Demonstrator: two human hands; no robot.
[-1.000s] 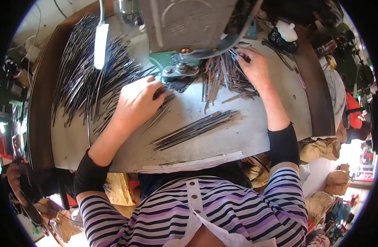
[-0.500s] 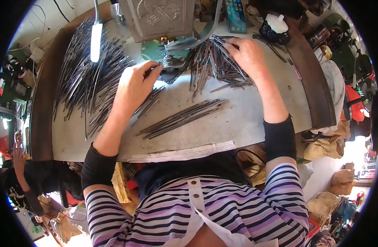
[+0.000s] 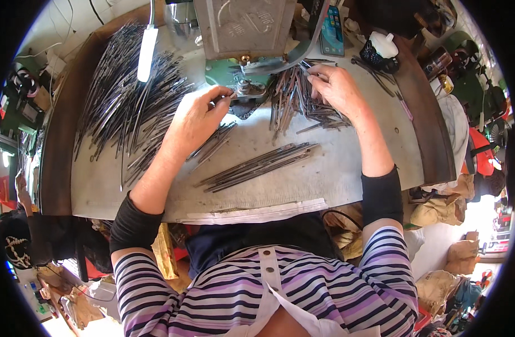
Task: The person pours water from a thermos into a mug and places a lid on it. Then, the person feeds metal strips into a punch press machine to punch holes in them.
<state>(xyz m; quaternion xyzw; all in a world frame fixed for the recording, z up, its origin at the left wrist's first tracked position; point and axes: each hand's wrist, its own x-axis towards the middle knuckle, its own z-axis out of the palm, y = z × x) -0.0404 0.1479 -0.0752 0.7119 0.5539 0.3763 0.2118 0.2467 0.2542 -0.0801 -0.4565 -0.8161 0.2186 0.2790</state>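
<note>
My left hand [image 3: 197, 117] is pinched closed at the left side of the small metal work plate [image 3: 249, 88] under a grey machine head [image 3: 247, 28]. What its fingertips hold is too small to make out. To the right of the machine, my right hand [image 3: 340, 91] has its thumb and fingers pinched on a thin dark strip [image 3: 309, 68], above a heap of similar short strips [image 3: 287, 101]. A large pile of long, thin dark strips [image 3: 131, 90] spreads out left of my left hand. Nearer to me, a loose bundle of strips [image 3: 257, 167] lies slantwise on the table.
A lit white lamp [image 3: 147, 55] hangs over the left pile. At the back right are a phone [image 3: 332, 36] and a black openwork cup [image 3: 376, 59] with something white in it. A pink-handled tool [image 3: 404, 109] lies near the table's dark right border [image 3: 434, 121]. Another person's hand [image 3: 23, 191] shows far left.
The whole view has shifted slightly, so the table sits further right. Beside the machine, my right hand has moved a little nearer over the heap. My left hand stays at the work plate.
</note>
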